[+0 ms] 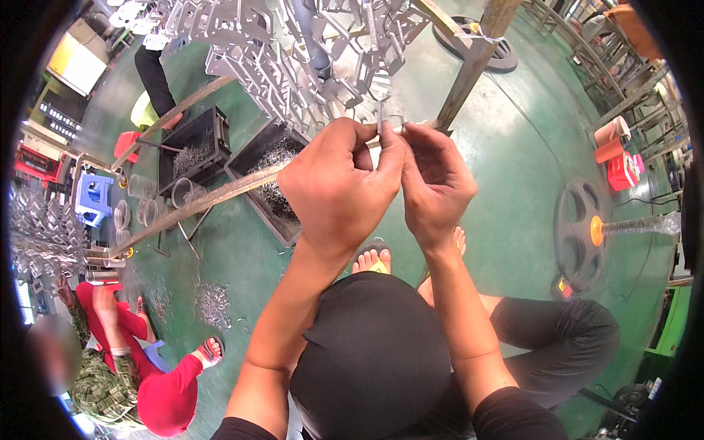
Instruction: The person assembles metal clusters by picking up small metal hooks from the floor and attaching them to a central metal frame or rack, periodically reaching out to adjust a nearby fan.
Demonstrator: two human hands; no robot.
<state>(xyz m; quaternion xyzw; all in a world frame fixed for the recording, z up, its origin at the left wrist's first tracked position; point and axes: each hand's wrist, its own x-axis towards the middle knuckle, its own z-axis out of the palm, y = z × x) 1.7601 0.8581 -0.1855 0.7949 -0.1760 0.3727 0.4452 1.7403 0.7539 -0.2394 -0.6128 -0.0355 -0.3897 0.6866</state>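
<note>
My left hand (pixel 334 187) and my right hand (pixel 438 182) meet in front of me, just below a dense hanging cluster of bent silver metal brackets (pixel 282 66). The left hand's thumb and forefinger pinch a thin metal piece (pixel 380 117) standing upright at the cluster's lower edge. Against the left thumb rests the right thumb, with the right fingers curled over. What lies inside the right fingers is hidden; a small bent metal end (pixel 397 117) shows just above them.
A wooden rail (pixel 198 209) runs behind my left hand, joining a post (pixel 477 62). Black crates (pixel 194 150) of small metal parts stand beyond it. A co-worker in red trousers (pixel 169 400) sits at lower left. Loose parts (pixel 213 304) lie on the floor; a round base (pixel 579 235) stands right.
</note>
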